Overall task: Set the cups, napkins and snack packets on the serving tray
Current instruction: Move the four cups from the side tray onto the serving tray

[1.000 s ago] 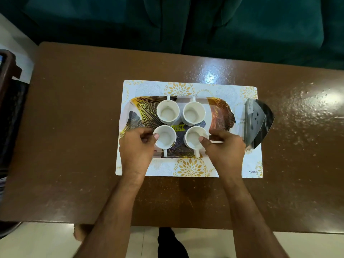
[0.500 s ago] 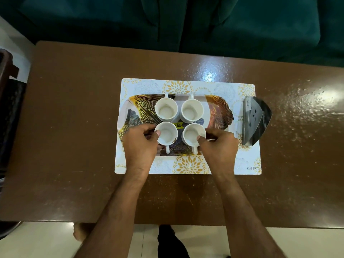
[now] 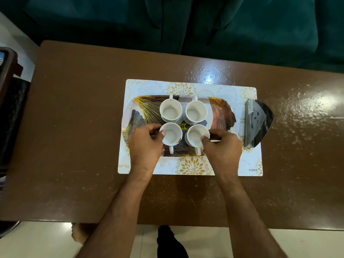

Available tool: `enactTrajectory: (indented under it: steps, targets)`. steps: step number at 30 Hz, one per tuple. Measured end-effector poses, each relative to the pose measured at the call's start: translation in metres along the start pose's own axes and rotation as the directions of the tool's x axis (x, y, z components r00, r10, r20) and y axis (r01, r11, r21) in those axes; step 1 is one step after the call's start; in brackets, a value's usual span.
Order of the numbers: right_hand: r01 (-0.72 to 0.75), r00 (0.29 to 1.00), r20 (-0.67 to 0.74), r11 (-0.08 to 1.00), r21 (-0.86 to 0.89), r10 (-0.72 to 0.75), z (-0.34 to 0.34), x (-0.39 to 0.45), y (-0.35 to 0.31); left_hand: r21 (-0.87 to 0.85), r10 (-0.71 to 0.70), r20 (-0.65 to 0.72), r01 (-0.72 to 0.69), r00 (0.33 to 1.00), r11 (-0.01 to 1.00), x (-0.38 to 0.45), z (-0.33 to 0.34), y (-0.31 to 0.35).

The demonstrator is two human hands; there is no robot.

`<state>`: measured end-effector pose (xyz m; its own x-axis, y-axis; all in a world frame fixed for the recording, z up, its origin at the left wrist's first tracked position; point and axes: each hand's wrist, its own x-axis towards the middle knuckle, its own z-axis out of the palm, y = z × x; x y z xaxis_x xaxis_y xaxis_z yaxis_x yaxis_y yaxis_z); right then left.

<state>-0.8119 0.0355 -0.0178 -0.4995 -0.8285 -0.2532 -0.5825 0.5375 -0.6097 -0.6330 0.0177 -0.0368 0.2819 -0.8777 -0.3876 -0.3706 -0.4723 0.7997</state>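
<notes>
Several white cups stand upright in a two-by-two block on the leaf-patterned serving tray (image 3: 221,112). My left hand (image 3: 144,144) pinches the rim of the near left cup (image 3: 172,135), thumb on its edge. My right hand (image 3: 221,146) grips the rim of the near right cup (image 3: 196,137) the same way. The far left cup (image 3: 170,111) and far right cup (image 3: 195,112) stand untouched, handles pointing away from me. Both near cups rest on the tray with handles toward me. I see no napkins or snack packets.
The tray lies on a white placemat (image 3: 189,88) with gold flowers, in the middle of a glossy brown table (image 3: 74,127). A shiny metal holder (image 3: 257,123) stands at the placemat's right edge. A teal sofa (image 3: 242,25) lies beyond the table; a dark chair (image 3: 9,108) is at the left.
Both hands keep their hold on the two near cups, nudging them only slightly on the tray. The camera has shifted a little.
</notes>
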Motion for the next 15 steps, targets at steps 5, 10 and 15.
enactTrajectory:
  steps: [5, 10, 15]
  targets:
    - [0.199, 0.951, -0.228, 0.978, -0.061, -0.208, -0.01, -0.017, -0.022, 0.088, 0.091, -0.091, -0.083, 0.992, 0.993, -0.007, -0.017, 0.007]
    - [0.41, 0.894, -0.156, 0.908, -0.085, -0.419, 0.013, -0.039, -0.058, 0.185, 0.242, -0.142, -0.214, 0.96, 0.959, -0.007, -0.059, 0.002]
    - [0.498, 0.866, 0.011, 0.862, -0.099, -0.499, 0.07, -0.077, -0.107, 0.372, 0.29, -0.136, -0.222, 0.947, 0.901, 0.002, -0.134, -0.029]
